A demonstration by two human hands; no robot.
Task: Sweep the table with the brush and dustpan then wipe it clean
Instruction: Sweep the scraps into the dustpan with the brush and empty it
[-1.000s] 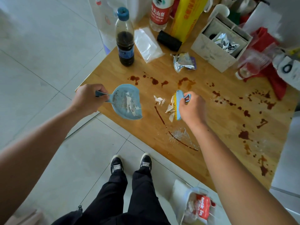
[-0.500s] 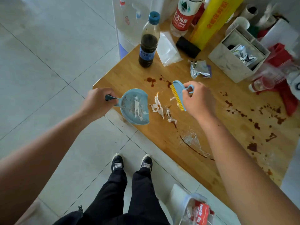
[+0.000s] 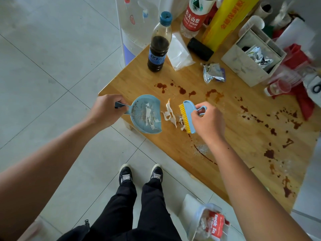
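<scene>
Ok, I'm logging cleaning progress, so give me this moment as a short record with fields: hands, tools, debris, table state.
left hand: grips the dustpan handle at the table's edge
right hand: grips the brush, yellow bristles facing the dustpan
debris: paper scraps lie between brush and dustpan; some already in the pan
table: brown stains across the wood, not yet wiped

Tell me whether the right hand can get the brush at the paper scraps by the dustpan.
Probably yes: the right hand holds the brush with its bristles beside the paper scraps, and nothing lies between them and the dustpan.
</scene>
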